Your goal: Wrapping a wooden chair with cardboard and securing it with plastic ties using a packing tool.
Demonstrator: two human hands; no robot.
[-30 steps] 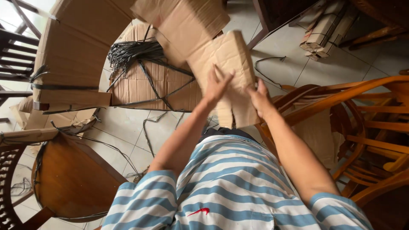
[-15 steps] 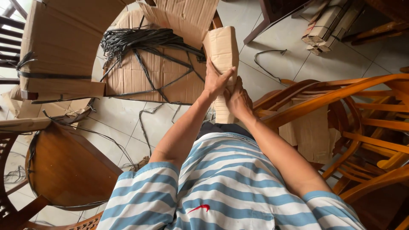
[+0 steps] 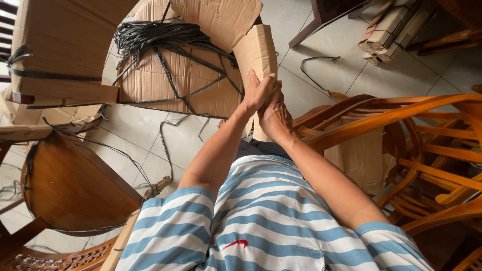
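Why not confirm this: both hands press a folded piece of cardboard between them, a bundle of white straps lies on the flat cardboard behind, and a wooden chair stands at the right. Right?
One thing is off: the head view shows the straps are black, not white. The left hand and right hand do press the folded cardboard between them, with the wooden chair at the right.

— What do we see on the floor past the striped shirt (image 3: 261, 221)?

— We see flattened cardboard sheets (image 3: 173, 83) with a tangle of black plastic strapping (image 3: 155, 37) lying across them, on pale floor tiles (image 3: 331, 70).

— And to the sides?

— On one side we find a strapped cardboard box (image 3: 60, 45) and a round wooden tabletop (image 3: 70, 185). On the other we see curved wooden chair frames (image 3: 427, 145), and a loose black strap (image 3: 319, 68) on the tiles.
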